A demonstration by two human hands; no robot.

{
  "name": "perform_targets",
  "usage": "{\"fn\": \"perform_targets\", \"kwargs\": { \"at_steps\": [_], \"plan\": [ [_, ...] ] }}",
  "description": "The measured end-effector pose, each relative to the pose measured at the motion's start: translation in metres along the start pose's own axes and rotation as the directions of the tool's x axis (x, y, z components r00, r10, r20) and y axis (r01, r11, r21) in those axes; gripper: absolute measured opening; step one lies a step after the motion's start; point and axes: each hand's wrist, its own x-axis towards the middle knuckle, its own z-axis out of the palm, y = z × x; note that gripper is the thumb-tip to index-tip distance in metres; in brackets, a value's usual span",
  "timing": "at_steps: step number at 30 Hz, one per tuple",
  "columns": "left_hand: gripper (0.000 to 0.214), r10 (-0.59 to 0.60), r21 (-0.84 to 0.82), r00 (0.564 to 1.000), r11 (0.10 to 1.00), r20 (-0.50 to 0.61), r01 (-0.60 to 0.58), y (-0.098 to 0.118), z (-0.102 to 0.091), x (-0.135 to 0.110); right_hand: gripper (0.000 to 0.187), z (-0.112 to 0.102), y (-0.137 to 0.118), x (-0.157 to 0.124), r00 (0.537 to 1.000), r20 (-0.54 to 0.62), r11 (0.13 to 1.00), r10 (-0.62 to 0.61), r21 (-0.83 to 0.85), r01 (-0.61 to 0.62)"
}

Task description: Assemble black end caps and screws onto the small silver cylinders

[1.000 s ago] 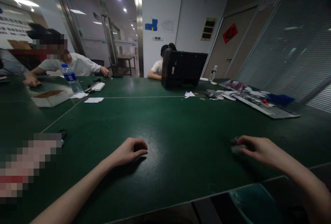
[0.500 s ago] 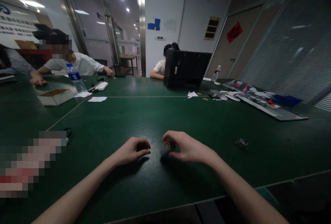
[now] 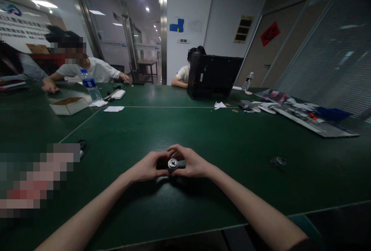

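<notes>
A small metal cylinder [image 3: 173, 164] is held a little above or on the green table, its round silver end with a dark cross-like mark facing me. My right hand [image 3: 193, 162] curls round it from the right, thumb and fingertips closed on it. From the left, my left hand [image 3: 149, 166] bends its fingers and thumb to the same cylinder, and the fingertips of both hands meet there. To the right lies a similar dark cylinder [image 3: 278, 161] with a pale end, out of reach of both hands.
On the green table [image 3: 145, 127] stand an open box [image 3: 69, 107], a water bottle [image 3: 91, 87] and a black case [image 3: 214, 77]. A board with clutter [image 3: 315, 121] lies at the right. Two people sit across, another at far left. A pixelated patch covers the left side.
My right hand has moved left with the cylinder, turning its silver end toward me. My left hand has come in to it, closing the gap between the hands. The view has shifted slightly.
</notes>
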Motion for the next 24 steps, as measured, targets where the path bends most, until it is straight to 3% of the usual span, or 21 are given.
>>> {"fn": "perform_targets", "kwargs": {
  "at_steps": [6,16,24],
  "plan": [
    [0.039,-0.028,0.034,1.0,0.999,-0.002,0.028,-0.0009,0.0008,0.0015,0.067,0.0004,0.0118,-0.0033,0.996,0.043,0.977,0.079,0.195,-0.086],
    [0.036,0.006,0.127,1.0,0.992,-0.007,-0.005,0.0043,0.0009,0.0004,0.046,-0.0025,0.0098,-0.0014,0.999,0.018,0.998,0.049,0.027,-0.049],
    [0.028,0.032,0.142,0.999,0.989,-0.005,-0.031,0.0014,0.0,0.0008,0.043,-0.0001,0.0113,-0.0007,0.994,-0.028,0.994,0.108,0.018,-0.107]
  ]
}}
